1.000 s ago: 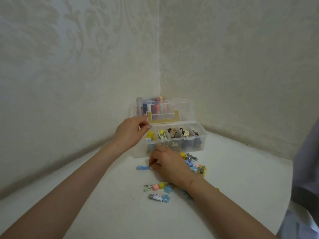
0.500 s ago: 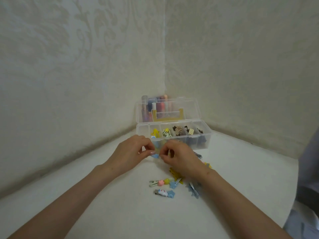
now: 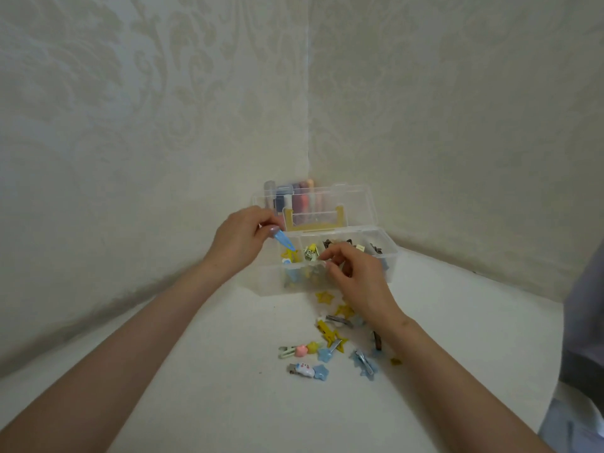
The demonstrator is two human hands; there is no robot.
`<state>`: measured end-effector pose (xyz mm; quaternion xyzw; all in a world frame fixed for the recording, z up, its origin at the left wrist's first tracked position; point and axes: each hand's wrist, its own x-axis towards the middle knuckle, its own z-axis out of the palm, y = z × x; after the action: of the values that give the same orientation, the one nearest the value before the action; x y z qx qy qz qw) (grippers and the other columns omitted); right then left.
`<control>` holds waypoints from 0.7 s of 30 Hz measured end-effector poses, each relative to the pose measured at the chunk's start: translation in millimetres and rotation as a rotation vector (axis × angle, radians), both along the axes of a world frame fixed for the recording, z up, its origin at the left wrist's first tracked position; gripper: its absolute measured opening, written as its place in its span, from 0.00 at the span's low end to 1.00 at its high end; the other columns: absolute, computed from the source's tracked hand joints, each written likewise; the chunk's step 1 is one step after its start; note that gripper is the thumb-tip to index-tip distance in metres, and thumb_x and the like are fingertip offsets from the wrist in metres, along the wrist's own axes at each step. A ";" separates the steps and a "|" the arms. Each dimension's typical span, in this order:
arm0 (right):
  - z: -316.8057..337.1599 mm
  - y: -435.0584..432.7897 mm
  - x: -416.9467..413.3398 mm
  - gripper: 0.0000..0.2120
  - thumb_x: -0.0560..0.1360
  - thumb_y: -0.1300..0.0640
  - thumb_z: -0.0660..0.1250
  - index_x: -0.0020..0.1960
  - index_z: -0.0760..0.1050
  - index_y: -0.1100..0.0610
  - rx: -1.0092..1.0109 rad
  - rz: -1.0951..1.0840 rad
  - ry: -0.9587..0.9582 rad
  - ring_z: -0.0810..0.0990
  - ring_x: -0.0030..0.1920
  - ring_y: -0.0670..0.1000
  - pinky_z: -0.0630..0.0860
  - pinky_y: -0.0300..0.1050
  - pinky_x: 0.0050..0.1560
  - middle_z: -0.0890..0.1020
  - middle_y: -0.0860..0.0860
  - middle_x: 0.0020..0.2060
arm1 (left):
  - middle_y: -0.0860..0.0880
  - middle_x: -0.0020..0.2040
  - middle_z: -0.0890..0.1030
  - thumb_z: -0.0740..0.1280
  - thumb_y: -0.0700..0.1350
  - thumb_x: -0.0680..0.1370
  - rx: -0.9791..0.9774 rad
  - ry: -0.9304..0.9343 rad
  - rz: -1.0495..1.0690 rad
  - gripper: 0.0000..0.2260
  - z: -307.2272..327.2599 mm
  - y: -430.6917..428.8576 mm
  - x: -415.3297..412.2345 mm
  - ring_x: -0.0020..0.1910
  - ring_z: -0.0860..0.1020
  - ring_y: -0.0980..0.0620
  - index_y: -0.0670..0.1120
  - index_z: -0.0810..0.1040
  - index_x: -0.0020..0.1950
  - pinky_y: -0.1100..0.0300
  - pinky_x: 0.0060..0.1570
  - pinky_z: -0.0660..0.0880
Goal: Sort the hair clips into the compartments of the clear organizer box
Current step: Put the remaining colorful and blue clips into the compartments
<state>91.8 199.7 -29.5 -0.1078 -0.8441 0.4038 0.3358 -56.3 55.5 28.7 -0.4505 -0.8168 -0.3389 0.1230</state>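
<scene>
The clear organizer box (image 3: 390, 256) stands open in the room's corner, its lid up behind it. My left hand (image 3: 240, 238) pinches a light blue snap clip (image 3: 283, 240) above the leftmost compartment, which holds yellow and blue clips. My right hand (image 3: 358, 276) hovers at the box's front wall, fingers loosely curled and holding nothing. Loose clips lie on the white surface in front: yellow star clips (image 3: 333, 335), a blue star clip (image 3: 364, 362), a pink and green clip (image 3: 295, 350), a white and blue clip (image 3: 309, 371).
Pastel tubes (image 3: 294, 201) stand behind the lid against the wall corner. Other compartments hold dark and beige clips (image 3: 353, 245). A person's light clothing (image 3: 585, 338) shows at the right edge. Wallpapered walls close in left and behind.
My left hand has taken the blue clip from between both hands and lifted it up over the leftmost compartment. My right hand let go and shifted right along the box front.
</scene>
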 end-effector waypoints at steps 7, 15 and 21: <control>2.0 0.8 1.1 0.09 0.75 0.63 0.63 0.47 0.78 0.50 0.019 -0.046 0.041 0.72 0.34 0.42 0.71 0.35 0.35 0.76 0.42 0.34 | 0.48 0.49 0.78 0.66 0.43 0.76 -0.284 0.014 -0.010 0.06 -5.5 32.4 -11.1 0.47 0.73 0.52 0.47 0.81 0.50 0.58 0.47 0.69; 8.1 2.1 4.6 0.08 0.76 0.61 0.63 0.50 0.76 0.49 -0.063 -0.146 0.143 0.74 0.35 0.42 0.78 0.50 0.38 0.76 0.42 0.34 | 0.55 0.44 0.75 0.69 0.46 0.73 -0.338 0.059 -0.157 0.02 -11.0 41.9 5.7 0.46 0.72 0.55 0.50 0.81 0.45 0.54 0.48 0.73; 9.6 0.9 5.1 0.08 0.75 0.62 0.63 0.50 0.77 0.51 -0.064 -0.156 0.135 0.73 0.34 0.39 0.73 0.41 0.39 0.77 0.42 0.35 | 0.54 0.43 0.77 0.69 0.46 0.73 -0.351 0.130 -0.137 0.04 -7.0 48.0 14.4 0.46 0.73 0.55 0.47 0.81 0.44 0.56 0.46 0.72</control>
<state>96.9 200.6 -19.9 -0.1562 -0.7953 0.4095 0.4189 -41.9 103.5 21.7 -0.5405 -0.8210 -0.1692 0.0717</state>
